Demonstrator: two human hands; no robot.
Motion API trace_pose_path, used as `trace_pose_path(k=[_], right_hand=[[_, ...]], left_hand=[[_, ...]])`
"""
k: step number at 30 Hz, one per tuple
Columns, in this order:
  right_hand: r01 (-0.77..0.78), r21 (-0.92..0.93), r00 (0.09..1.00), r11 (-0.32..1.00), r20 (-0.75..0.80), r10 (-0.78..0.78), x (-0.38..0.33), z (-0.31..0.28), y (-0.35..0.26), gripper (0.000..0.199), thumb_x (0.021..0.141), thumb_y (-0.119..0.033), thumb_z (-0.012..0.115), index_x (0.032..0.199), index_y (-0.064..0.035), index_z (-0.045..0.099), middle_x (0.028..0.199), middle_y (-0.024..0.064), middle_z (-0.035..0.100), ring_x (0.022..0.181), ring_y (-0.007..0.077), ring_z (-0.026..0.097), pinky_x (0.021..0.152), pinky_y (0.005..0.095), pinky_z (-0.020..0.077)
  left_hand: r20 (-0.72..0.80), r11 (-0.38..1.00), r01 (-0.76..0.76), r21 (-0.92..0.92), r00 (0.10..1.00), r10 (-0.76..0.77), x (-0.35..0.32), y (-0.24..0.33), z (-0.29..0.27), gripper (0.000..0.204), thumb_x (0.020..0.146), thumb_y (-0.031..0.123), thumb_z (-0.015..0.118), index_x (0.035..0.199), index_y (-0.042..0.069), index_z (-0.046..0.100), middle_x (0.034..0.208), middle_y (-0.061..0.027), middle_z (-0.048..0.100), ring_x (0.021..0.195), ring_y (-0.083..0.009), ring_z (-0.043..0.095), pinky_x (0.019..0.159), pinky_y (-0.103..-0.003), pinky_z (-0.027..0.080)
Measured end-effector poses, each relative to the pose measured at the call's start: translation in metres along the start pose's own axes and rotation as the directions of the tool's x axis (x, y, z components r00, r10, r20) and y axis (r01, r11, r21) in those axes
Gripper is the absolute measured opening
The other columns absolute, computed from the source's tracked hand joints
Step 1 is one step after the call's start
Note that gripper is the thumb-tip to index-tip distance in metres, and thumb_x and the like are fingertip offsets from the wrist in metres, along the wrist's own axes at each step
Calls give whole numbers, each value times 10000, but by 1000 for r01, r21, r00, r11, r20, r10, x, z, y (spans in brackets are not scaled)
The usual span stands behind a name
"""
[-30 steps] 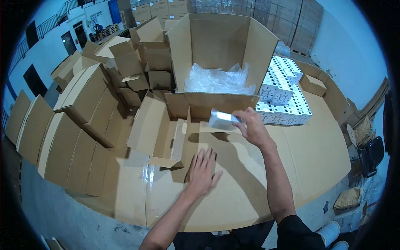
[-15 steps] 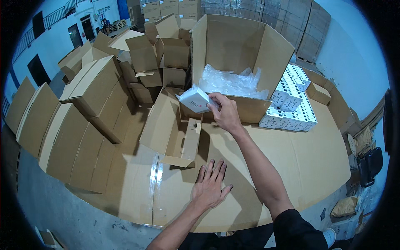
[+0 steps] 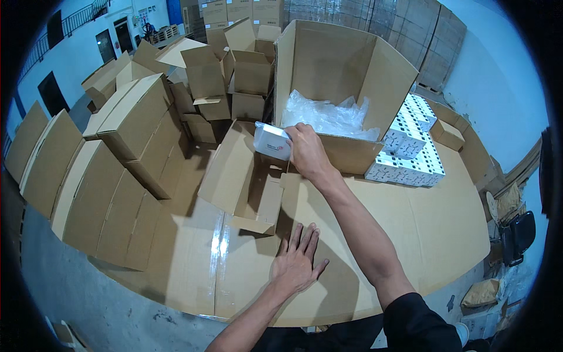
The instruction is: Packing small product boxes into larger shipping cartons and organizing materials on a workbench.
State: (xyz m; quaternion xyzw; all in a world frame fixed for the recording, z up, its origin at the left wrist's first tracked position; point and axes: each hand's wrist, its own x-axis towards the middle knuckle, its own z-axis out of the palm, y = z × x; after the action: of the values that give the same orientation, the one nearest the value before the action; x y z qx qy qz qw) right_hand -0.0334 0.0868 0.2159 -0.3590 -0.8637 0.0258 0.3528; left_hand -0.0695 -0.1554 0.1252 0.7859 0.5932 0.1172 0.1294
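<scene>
My right hand point(image 3: 309, 151) grips a small white box point(image 3: 272, 141) by its right end, holding it above the far end of an open brown carton point(image 3: 226, 175). That carton lies on the cardboard-covered table point(image 3: 410, 246) with its flaps spread, and its inside looks bare where it shows. My left hand point(image 3: 297, 262) rests flat on the table, fingers spread, just nearer than the carton and touching nothing else. Behind my right hand stands a large open carton point(image 3: 334, 58) with clear plastic wrap point(image 3: 325, 115) inside.
Stacked white boxes with black marks point(image 3: 410, 155) stand right of the large carton, with a small brown box point(image 3: 447, 134) beyond. Closed brown cartons point(image 3: 141, 117) line the left side. Several opened cartons point(image 3: 249, 73) pile up at the back. A black chair point(image 3: 519, 237) stands off the right edge.
My right hand has turned the white box more upright and shifted it slightly, keeping it over the carton's far end. My left hand stays in place on the table.
</scene>
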Motion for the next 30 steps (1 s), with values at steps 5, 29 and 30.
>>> trace_pose_path(k=[5, 29, 30], right_hand=[[86, -86, 995, 993, -49, -90, -5, 13, -5, 268, 787, 13, 679, 1052, 34, 641, 1068, 203, 633, 1045, 368, 592, 962, 443, 507], [-246, -54, 936, 968, 246, 252, -49, 15, -8, 467, 1066, -408, 403, 1430, -187, 595, 1132, 221, 497, 1011, 359, 543, 909, 494, 468], [-251, -55, 936, 966, 239, 257, -50, 15, -5, 467, 1066, -408, 403, 1430, -187, 595, 1132, 221, 497, 1011, 359, 543, 909, 494, 468]], left_hand=[[13, 1000, 3, 19, 1000, -3, 1, -1, 4, 830, 1016, 562, 412, 1604, 13, 206, 1692, -117, 162, 1554, -354, 134, 1234, -556, 180], [-61, 1000, -15, 10, 998, 16, -1, -1, 5, 806, 1009, 548, 438, 1578, 2, 274, 1660, -143, 236, 1540, -373, 162, 1251, -543, 118], [-51, 1000, -12, 19, 999, 13, 1, 0, 4, 812, 1007, 552, 440, 1582, 4, 266, 1662, -142, 231, 1540, -373, 159, 1252, -542, 114]])
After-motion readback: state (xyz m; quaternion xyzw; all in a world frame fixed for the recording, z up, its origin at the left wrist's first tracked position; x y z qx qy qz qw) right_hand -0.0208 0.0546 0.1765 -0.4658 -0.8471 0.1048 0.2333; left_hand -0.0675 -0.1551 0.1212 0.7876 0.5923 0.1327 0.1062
